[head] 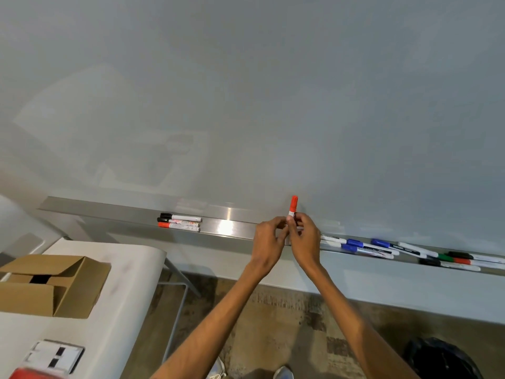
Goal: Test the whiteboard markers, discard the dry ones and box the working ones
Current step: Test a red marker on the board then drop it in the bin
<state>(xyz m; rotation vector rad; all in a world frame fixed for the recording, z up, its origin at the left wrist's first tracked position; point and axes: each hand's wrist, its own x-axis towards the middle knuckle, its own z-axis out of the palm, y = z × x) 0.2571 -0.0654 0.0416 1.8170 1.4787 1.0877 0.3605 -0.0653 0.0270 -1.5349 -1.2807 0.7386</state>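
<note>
1. Standing upright against the whiteboard [273,91], the red-capped marker [293,205] is pinched low on its barrel by the left hand [269,237] and right hand [306,235], fingers curled.
2. On the tray [235,227], a black-capped marker [182,221] reads "MARKER"; a blue-capped marker [390,245] reads "camlin".
3. An open cardboard box [49,283] sits far left.

tray [229,227] mid free | 3 markers [180,222] L | marker pile [410,251] R | whiteboard [246,105] above open
</note>
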